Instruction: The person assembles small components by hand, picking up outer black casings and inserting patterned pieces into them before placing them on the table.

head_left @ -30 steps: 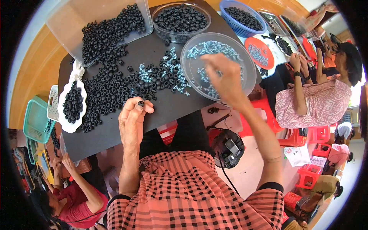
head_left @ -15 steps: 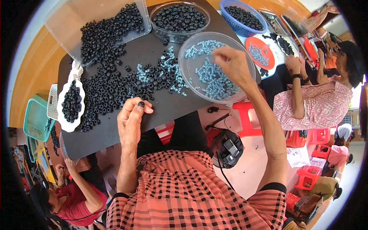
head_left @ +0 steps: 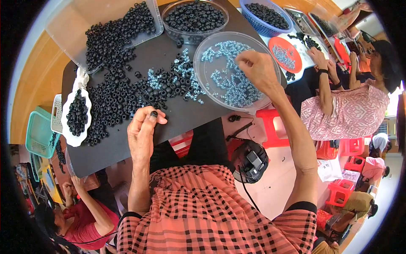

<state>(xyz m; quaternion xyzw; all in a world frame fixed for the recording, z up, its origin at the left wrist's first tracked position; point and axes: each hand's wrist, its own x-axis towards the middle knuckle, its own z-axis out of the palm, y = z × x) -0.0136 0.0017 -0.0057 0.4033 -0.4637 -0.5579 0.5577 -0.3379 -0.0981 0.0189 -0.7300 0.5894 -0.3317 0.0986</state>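
Note:
Between thumb and fingers, my left hand (head_left: 141,137) pinches a small black ring-shaped part (head_left: 154,114) just above the near edge of the dark table. My right hand (head_left: 259,71) hovers over a clear round tub (head_left: 198,80), its fingers curled in a pinch; whatever they hold is too small to make out. Small silvery-blue coiled springs (head_left: 243,93) lie scattered in that tub. More springs (head_left: 154,79) rest on the table among a broad heap of black ring-shaped parts (head_left: 108,99), beyond my left hand.
A clear bin (head_left: 63,29) tips black parts onto the table (head_left: 177,125). Behind stand a clear bowl (head_left: 165,26) and a blue basket (head_left: 258,26). A white scalloped dish (head_left: 67,127) sits left. Co-workers sit on both sides; red stools (head_left: 270,127) and a black bag (head_left: 249,158) are below.
My right hand has shifted slightly right over the tub, still pinched. My left hand keeps hold of the black part almost in place. The whole view has moved a little.

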